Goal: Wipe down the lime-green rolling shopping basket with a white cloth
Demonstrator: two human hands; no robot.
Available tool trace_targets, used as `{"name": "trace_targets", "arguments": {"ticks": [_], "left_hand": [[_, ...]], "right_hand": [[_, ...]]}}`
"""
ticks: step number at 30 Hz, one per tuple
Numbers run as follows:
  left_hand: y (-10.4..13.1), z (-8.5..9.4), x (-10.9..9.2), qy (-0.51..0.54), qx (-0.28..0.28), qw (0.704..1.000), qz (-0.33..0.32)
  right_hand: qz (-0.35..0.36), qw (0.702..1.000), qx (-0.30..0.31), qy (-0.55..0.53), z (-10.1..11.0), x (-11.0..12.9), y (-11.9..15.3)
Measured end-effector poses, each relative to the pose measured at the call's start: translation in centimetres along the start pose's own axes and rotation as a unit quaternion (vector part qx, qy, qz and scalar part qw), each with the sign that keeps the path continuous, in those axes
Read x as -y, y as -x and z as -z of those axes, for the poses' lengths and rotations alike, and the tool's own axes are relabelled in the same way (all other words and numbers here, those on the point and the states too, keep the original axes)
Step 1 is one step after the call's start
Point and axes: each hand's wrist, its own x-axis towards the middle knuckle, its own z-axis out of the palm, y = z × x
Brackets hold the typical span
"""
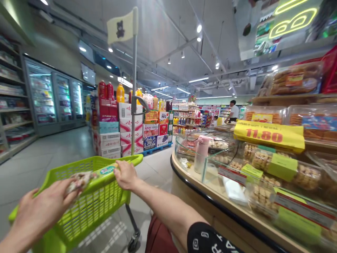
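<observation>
A lime-green shopping cart [89,207] stands in front of me at the lower left. My right hand [126,175] is wrapped round its handle bar near the right end. My left hand [46,203] is at the bar's left side, closed on a crumpled, patterned cloth-like item [80,181] that lies against the handle. A pale flag [121,27] with a dark bear figure hangs from a grey pole [134,80] beyond the basket.
A curved bakery counter [202,193] with packaged biscuits and a pink bottle [202,151] borders the right side. Stacked drink cartons [131,126] stand ahead. Glass-door fridges [63,95] line the left. A person in white [233,112] is farther back.
</observation>
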Motion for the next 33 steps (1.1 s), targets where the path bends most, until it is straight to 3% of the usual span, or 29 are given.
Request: {"name": "trace_targets", "arguments": {"ticks": [2, 6, 8, 10, 15, 17, 19, 24, 26, 28, 33], "left_hand": [[0.8, 0.8, -2.0, -0.074, -0.035, 0.996, -0.045], [0.4, 0.6, -8.2, -0.081, -0.008, 0.991, -0.106], [0.0, 0.2, -9.0, -0.085, -0.023, 0.992, -0.092], [0.7, 0.5, -8.0, -0.083, -0.026, 0.992, -0.087], [4.2, 3.8, -2.9, -0.092, -0.033, 0.995, -0.016], [4.4, 4.2, -2.4, -0.093, -0.031, 0.995, -0.002], [3.8, 3.5, -3.6, -0.087, -0.026, 0.996, -0.015], [0.6, 0.4, -9.3, -0.073, -0.009, 0.994, -0.075], [0.1, 0.3, -10.0, -0.074, -0.006, 0.994, -0.081], [0.8, 1.2, -9.0, -0.072, -0.016, 0.995, -0.074], [4.7, 5.0, -3.1, -0.085, -0.039, 0.995, -0.025]], "right_hand": [[0.016, 1.000, -0.009, 0.003, -0.8, -0.1, 0.3], [0.032, 0.998, -0.008, -0.044, -2.3, -0.2, 0.4], [0.053, 0.996, -0.011, -0.069, -2.9, -0.8, 0.3], [0.056, 0.995, -0.020, -0.076, -3.3, -1.5, 0.4], [0.063, 0.994, -0.018, -0.083, -3.4, -2.3, 1.4], [0.058, 0.994, -0.023, -0.084, -3.4, -2.3, 1.5], [0.057, 0.994, -0.029, -0.084, -3.3, -2.2, 1.5], [0.086, 0.993, -0.035, -0.076, -3.6, -2.5, 1.5], [0.093, 0.992, -0.043, -0.073, -3.7, -2.7, 1.5], [0.101, 0.992, -0.044, -0.068, -3.7, -2.9, 1.6], [0.098, 0.992, -0.028, -0.068, -3.2, -2.7, 1.9]]}}
